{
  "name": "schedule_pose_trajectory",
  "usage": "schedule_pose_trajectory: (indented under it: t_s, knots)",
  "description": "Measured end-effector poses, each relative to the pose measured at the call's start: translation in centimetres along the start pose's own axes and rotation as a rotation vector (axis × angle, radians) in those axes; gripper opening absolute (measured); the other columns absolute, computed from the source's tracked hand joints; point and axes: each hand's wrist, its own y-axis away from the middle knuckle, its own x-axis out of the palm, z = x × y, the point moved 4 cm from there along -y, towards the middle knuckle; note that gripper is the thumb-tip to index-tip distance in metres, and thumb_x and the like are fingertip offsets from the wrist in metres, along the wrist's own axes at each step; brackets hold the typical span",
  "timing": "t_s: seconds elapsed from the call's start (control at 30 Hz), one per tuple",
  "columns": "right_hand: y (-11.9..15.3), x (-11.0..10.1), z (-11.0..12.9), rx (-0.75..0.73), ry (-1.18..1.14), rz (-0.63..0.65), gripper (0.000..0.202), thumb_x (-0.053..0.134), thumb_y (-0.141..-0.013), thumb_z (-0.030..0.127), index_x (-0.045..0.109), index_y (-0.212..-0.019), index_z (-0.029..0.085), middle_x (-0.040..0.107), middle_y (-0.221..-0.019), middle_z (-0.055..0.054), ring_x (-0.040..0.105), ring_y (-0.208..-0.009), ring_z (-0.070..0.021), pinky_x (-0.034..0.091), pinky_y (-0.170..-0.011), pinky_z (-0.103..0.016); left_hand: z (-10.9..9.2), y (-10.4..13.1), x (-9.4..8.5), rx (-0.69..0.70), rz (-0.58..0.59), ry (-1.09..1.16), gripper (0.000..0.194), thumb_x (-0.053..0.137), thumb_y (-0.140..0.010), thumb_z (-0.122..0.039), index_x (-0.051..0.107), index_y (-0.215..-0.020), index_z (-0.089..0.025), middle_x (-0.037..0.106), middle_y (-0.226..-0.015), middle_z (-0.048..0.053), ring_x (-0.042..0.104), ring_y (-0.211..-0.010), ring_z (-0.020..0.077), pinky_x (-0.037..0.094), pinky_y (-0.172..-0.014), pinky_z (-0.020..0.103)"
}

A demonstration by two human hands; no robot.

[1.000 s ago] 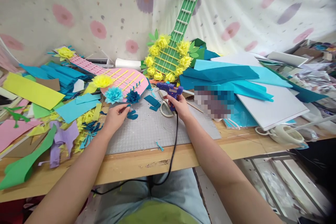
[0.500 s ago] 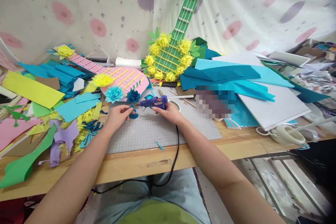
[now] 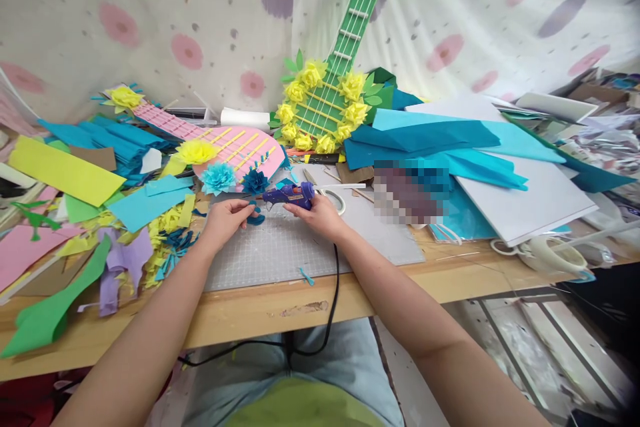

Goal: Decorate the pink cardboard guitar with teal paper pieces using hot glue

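Note:
A purple glue gun is gripped in my right hand, its nozzle pointing left. My left hand pinches a small dark blue paper piece, and the nozzle is right beside that piece. Both hands are above the grey cutting mat. Just behind them lies a pink paper guitar bearing a yellow paper flower, a light blue flower and a dark blue flower. White-handled scissors lie partly hidden behind my right hand.
A green paper guitar with yellow flowers leans against the curtain at the back. Coloured paper scraps cover the left side. Blue paper sheets and white boards are piled right, near a cup. The black cord hangs over the table edge.
My right hand has moved the glue gun slightly left, bringing its nozzle to the blue paper piece. My left hand keeps its pinch in nearly the same place.

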Motion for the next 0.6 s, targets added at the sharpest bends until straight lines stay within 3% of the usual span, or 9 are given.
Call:
schedule_pose_trajectory:
  t_s: [0.6]
  knots:
    - [0.02,-0.06,0.48,0.052,0.172,0.057,0.049,0.058,-0.076,0.060,0.067,-0.098,0.018,0.069,-0.087,-0.008,0.062,-0.080,-0.0208,0.043,-0.069,-0.029,0.06,-0.10,-0.01,-0.012,0.000,0.022,0.031,0.070,-0.058,-0.044,0.068,-0.070,-0.015,0.069,-0.065,0.005,0.042,-0.039,0.0061,0.030,-0.039,0.021]
